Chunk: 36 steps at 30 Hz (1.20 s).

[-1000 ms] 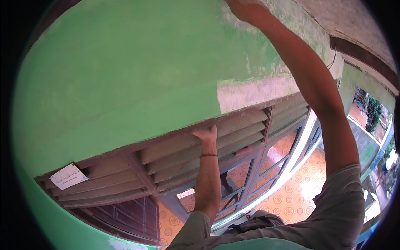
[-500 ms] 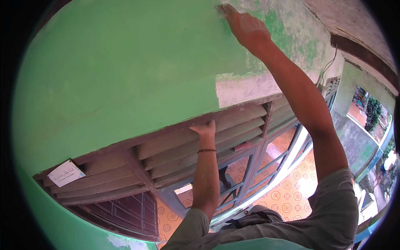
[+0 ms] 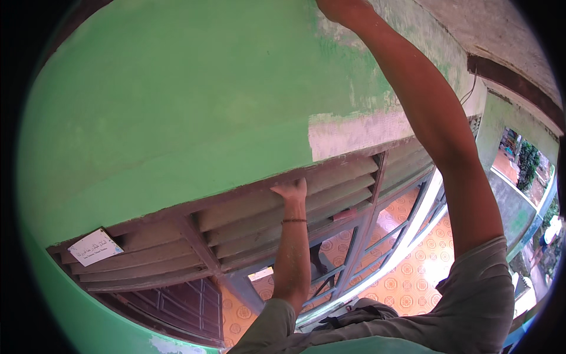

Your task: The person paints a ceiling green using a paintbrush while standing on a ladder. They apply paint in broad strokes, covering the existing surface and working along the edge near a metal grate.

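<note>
My left hand (image 3: 290, 189) is raised to the brown wooden frame (image 3: 247, 190) above the slatted vents. It grips the frame's lower edge, with the thumb out to the left and the fingertips hidden. A beaded bracelet circles that wrist. My right hand (image 3: 345, 8) reaches high against the green wall (image 3: 194, 88), at the upper picture edge. Its fingers are cut off by that edge, so what they hold, if anything, cannot be seen. Near the right hand and forearm the paint is worn, and a bare pinkish patch (image 3: 354, 133) lies below.
Louvred slats (image 3: 236, 236) run beneath the frame, with a white card (image 3: 95, 246) at the left end. Lower down are glazed window frames (image 3: 368, 236) and an orange patterned tile floor (image 3: 407, 268). A cable (image 3: 471, 88) hangs at the right corner below the ceiling.
My right hand has moved up along the wall, its fingers passing out of the picture. The left hand keeps its hold on the frame. The view has shifted slightly.
</note>
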Motion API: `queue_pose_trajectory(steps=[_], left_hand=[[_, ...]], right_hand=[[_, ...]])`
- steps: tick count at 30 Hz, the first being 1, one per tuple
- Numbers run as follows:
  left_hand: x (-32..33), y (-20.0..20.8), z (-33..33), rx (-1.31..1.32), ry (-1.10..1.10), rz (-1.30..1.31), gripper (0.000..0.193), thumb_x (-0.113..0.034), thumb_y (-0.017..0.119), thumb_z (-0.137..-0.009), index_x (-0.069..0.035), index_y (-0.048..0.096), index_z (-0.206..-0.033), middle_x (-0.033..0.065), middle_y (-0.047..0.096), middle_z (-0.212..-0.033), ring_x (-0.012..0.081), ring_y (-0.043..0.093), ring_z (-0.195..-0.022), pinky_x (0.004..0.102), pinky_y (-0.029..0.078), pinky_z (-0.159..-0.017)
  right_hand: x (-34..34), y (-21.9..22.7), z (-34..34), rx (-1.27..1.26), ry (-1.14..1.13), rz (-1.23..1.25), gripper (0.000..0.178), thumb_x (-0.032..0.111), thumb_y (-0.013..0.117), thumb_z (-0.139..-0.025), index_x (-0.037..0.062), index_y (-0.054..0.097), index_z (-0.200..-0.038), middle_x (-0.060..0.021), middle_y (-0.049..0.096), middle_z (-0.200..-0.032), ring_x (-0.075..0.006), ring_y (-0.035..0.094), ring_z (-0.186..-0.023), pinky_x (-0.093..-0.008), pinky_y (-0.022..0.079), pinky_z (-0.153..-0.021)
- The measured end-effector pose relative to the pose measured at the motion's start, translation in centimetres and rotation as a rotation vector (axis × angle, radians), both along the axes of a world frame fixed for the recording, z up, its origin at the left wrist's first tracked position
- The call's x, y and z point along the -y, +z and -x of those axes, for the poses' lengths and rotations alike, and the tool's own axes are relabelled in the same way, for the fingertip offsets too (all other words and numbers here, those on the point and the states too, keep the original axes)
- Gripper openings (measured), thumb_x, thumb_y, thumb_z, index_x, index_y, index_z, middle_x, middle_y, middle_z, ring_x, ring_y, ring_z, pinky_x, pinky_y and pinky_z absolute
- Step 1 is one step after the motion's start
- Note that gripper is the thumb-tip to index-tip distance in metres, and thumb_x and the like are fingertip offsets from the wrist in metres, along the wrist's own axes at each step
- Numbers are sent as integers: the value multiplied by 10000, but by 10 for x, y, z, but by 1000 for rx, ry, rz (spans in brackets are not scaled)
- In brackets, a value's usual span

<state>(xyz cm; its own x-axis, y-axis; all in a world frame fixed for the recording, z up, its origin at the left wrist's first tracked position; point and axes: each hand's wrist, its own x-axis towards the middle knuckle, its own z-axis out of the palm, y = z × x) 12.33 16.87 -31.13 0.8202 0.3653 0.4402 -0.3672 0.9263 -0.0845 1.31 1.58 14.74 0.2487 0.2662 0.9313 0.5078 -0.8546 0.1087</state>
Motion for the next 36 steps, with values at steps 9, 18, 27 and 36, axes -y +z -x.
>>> queue_pose_trajectory(steps=[9,18,27,36], left_hand=[[31,43,47,-68,-34,50,712,-577,423,-979,-107,469,-1512,59,455,-1565,249,424,-1423,431,271,-1226],[30,32,35,-25,-52,76,655,-522,457,-981,-107,499,-1486,64,490,-1535,266,452,-1403,437,304,-1206],[26,31,39,-70,-38,73,646,-499,441,-987,-103,488,-1495,68,479,-1549,273,440,-1419,436,294,-1209],[23,34,42,-107,10,50,701,-596,466,-966,-127,498,-1488,40,485,-1541,254,447,-1409,439,310,-1202]], right_hand=[[17,42,-23,-21,-83,-74,557,403,279,-1082,36,638,-1297,-294,661,-1248,-449,630,-1180,-534,469,-1031],[19,39,-24,12,-73,-19,539,415,295,-1074,89,645,-1321,-258,665,-1282,-445,623,-1200,-529,469,-1040],[7,63,-12,-14,-84,-8,541,405,304,-1075,49,661,-1270,-253,656,-1299,-463,625,-1187,-540,475,-1024],[-12,101,-25,62,18,-86,600,478,325,-1059,22,672,-1237,-270,643,-1314,-448,622,-1202,-534,455,-1048]])
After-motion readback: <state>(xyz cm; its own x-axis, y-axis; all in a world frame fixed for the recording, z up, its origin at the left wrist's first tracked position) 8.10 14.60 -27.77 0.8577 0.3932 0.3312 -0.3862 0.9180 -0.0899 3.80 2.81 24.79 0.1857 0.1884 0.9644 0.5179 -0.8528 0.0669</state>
